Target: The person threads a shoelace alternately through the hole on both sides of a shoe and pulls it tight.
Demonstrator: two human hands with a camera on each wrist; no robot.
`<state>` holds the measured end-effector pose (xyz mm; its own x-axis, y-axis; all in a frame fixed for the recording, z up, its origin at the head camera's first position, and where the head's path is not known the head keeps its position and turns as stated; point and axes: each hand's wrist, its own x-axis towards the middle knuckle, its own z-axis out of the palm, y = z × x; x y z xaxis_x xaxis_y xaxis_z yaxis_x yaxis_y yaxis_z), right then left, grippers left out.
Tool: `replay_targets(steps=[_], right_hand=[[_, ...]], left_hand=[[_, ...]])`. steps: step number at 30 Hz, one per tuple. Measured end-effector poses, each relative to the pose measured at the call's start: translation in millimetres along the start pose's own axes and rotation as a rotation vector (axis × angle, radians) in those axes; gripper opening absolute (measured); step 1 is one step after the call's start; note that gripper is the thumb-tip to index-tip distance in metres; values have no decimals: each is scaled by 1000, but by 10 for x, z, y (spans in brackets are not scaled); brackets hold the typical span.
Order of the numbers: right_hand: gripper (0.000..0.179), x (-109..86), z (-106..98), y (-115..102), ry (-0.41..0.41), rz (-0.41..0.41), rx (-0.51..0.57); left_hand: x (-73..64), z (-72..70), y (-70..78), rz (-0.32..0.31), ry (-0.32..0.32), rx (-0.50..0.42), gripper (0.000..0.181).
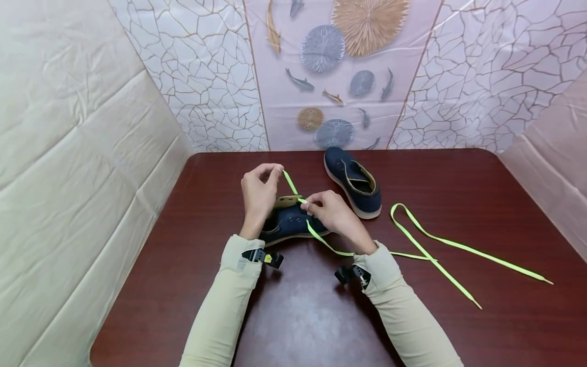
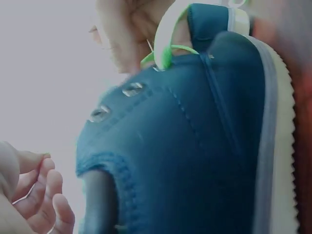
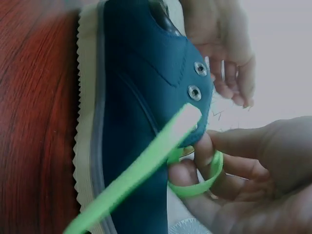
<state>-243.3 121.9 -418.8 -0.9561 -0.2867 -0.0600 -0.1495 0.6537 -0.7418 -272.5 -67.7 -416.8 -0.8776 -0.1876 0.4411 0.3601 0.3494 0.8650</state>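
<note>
“Behind the red-brown desk point(image 1: 293, 326) hangs a pale cloth point(image 1: 284, 117), printed with fishes and round shapes. Where do you find the shoe, please?”

“One navy shoe point(image 1: 290, 227) rests on the desk, below the two hands. One flap point(image 1: 288, 201) of it is lifted, so its tan inner side is visible in the head view.”

“And how is the left hand point(image 1: 259, 196)?”

“Its thumb and forefinger are pressed together, clamped on one end of the yellow-green lace point(image 1: 290, 181), which goes down from there to the lifted flap.”

“What about the right hand point(image 1: 337, 211)?”

“Its fingers are clamped on the same lace, just beside the flap. In the right wrist view, the lace makes a loop around these fingers. Its other part leaves the near side of the shoe and passes behind the right wrist.”

“Which other things do you see?”

“At the right, a second lace point(image 1: 458, 246) lies bent on the desk. Farther back, near the first shoe, stands a second navy shoe point(image 1: 348, 178).”
</note>
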Motion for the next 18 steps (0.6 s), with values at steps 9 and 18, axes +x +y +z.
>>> replay_targets(steps=[9,18], right_hand=[[21,3,24,52,96,-9,9],[23,21,89,74,112,22,-22]], left_hand=[[29,-76,120,42,59,-139,16],[31,-110,200,82,100,-231,16]])
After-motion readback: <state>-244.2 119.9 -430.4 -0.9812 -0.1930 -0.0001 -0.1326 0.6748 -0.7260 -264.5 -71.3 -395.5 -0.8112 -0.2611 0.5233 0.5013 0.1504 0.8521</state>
